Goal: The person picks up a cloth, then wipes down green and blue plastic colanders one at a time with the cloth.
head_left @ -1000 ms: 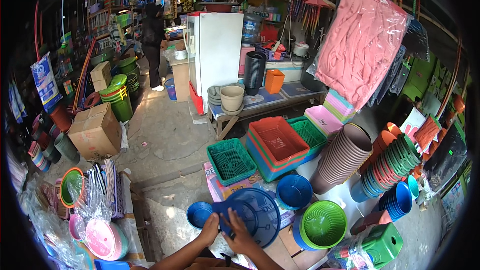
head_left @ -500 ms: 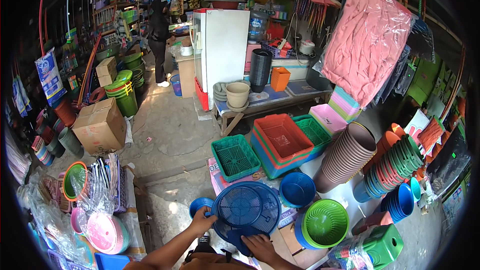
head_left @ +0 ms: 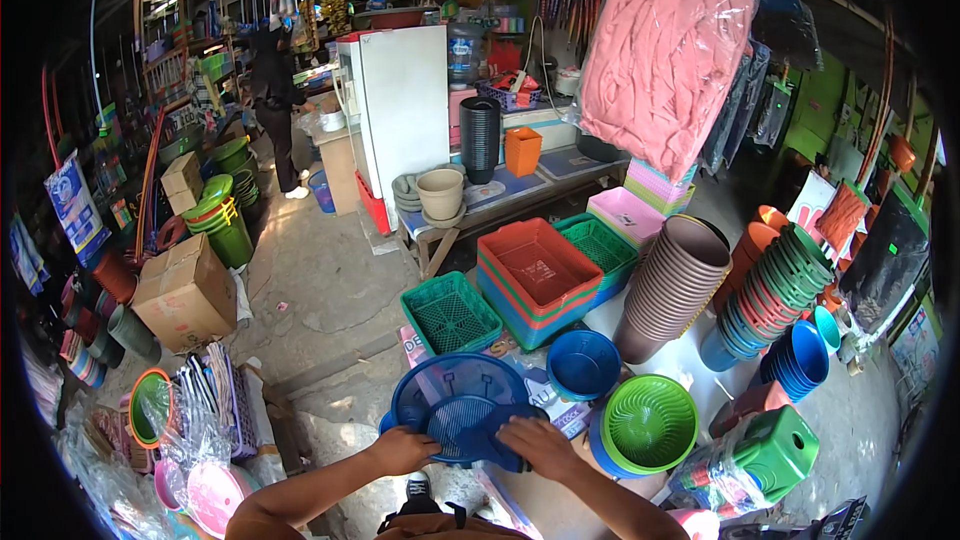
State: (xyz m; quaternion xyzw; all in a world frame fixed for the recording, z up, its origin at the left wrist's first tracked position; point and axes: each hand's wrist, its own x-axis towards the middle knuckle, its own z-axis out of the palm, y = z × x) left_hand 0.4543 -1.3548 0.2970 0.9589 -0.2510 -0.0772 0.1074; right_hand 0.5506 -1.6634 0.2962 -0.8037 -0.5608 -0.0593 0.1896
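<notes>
In front of me is a large round blue mesh basket [head_left: 420, 380], with a smaller blue plastic sieve [head_left: 455, 418] lying over its near part. My left hand [head_left: 405, 449] is closed on the left side of the sieve's rim. My right hand [head_left: 540, 447] grips what looks like a dark blue cloth [head_left: 502, 427], pressed against the sieve's right side. The fingertips of my right hand are partly hidden. Close by on the right stand a blue basin [head_left: 583, 364] and a stack of green ribbed baskets [head_left: 650, 423].
Beyond the hands sit a green crate [head_left: 451, 311] and stacked red-topped crates [head_left: 540, 265]. Brown pots [head_left: 672, 285] are nested to the right. A pink bundle in plastic [head_left: 668, 55] hangs overhead. Cardboard box [head_left: 184, 290] and wrapped pink basins [head_left: 220, 498] are left. Another person [head_left: 275, 90] stands far back.
My view has turned to the right. The smaller sieve has come nearer and tilted over the large basket's near side. My right hand and the cloth have moved up along it.
</notes>
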